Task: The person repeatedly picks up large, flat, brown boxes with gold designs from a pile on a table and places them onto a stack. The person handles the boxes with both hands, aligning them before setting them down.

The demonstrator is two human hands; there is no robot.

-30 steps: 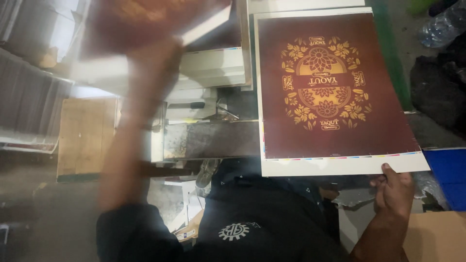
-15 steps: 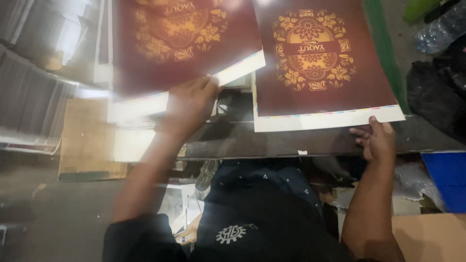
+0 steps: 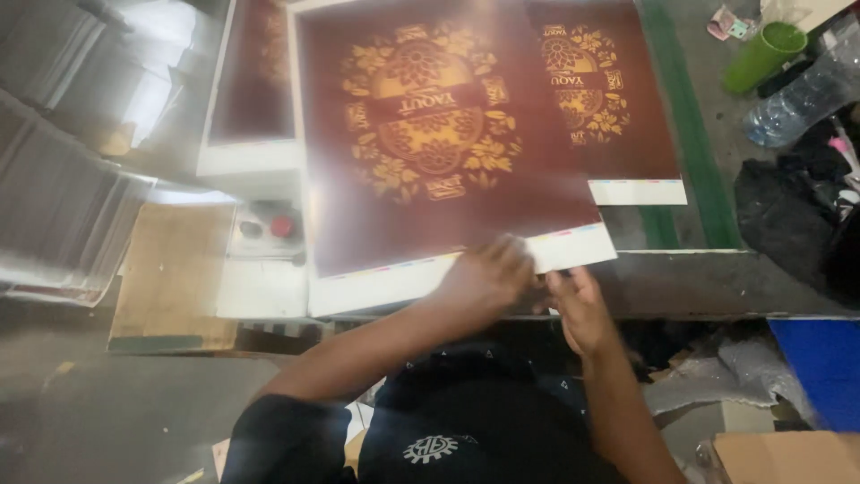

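A large printed sheet [image 3: 430, 134], dark red with a gold ornament and a white margin, is held over the table edge. My left hand [image 3: 488, 273] grips its near white margin. My right hand [image 3: 578, 305] is close beside it, its fingers on the same edge near the sheet's right corner. This sheet partly covers a second, matching sheet [image 3: 618, 108] that lies flat on the table to the right. A further stack of such sheets [image 3: 255, 90] lies to the left, blurred.
A control box with a red button [image 3: 282, 226] sits under the held sheet's left side, next to a cardboard board [image 3: 175, 269]. Paper stacks [image 3: 54, 197] fill the left. A green cup [image 3: 761, 54], a plastic bottle [image 3: 797, 99] and a black bag [image 3: 788, 215] are at right.
My left hand has carried the sheet from the left stack rightward over the table sheet. My right hand has left that sheet's corner and moved left to the carried sheet's near edge.
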